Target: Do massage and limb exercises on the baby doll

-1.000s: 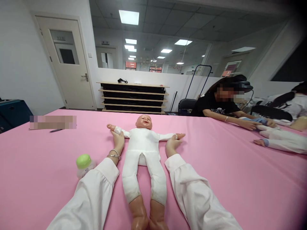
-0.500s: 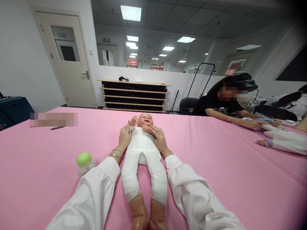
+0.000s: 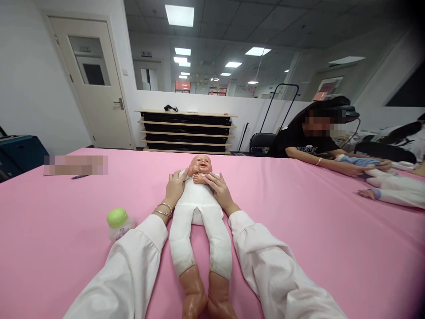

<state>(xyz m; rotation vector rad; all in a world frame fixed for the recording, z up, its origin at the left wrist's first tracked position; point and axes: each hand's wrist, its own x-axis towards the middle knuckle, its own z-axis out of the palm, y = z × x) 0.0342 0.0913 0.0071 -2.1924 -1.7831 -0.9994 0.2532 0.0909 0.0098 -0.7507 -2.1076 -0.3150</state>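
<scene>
A baby doll [image 3: 198, 195] with a white cloth body lies on its back, its feet pointing toward me. My left hand [image 3: 175, 186], with bracelets at the wrist, holds the doll's arm on the left side. The other doll arm is held by my right hand [image 3: 219, 189], its fingers lying over the sleeve. Both of the doll's small hands rest folded in at its upper chest, below the chin. Parts of its arms are hidden under my fingers. Left of my left forearm stands a clear jar [image 3: 119, 225] with a green lid.
Under everything spreads a pink table cover [image 3: 282, 199]. At the right, a person [image 3: 308, 141] in black handles another doll [image 3: 398, 186] and a blue cloth. A dark pen-like object [image 3: 79, 177] lies at the far left, near a blurred patch. Shelves [image 3: 187, 133] stand behind the table.
The doll's arm on the left has come down and inward from beside its head to its chest, moved by my left hand. My right hand keeps its place on the other arm.
</scene>
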